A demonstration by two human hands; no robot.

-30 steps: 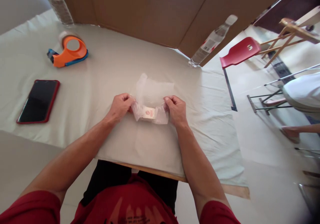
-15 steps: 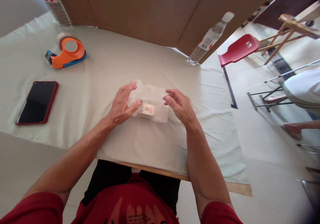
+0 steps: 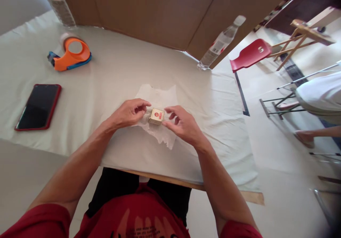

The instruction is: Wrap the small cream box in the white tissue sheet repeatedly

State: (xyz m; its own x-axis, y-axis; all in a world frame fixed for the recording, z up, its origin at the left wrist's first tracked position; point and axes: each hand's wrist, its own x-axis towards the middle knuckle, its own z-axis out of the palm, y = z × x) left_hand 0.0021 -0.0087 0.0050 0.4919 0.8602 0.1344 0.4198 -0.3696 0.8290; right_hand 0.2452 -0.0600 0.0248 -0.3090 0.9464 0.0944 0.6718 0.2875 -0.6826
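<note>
A small cream-coloured box (image 3: 156, 116) with a red round print and red label lies on a spread sheet of white, thin wrapping (image 3: 160, 95), bubble wrap by its look. My left hand (image 3: 133, 112) is just left of the box, fingers apart and curved toward it, with nothing between them. On the other side, my right hand (image 3: 183, 122) rests over the wrapping's right part, thumb and fingers parted. Its fingertips come close to the box's right side; whether they touch it I cannot tell.
An orange and blue tape dispenser (image 3: 71, 55) and a phone in a red case (image 3: 39, 106) lie on the left. A cardboard panel (image 3: 144, 14) stands at the back, with a plastic bottle (image 3: 220, 44) at its right end. Off to the right are a red chair (image 3: 252, 55) and a seated person.
The wrapping, folded over the box before, now lies spread open with the box uncovered on it. Both hands have come lower and closer to the box.
</note>
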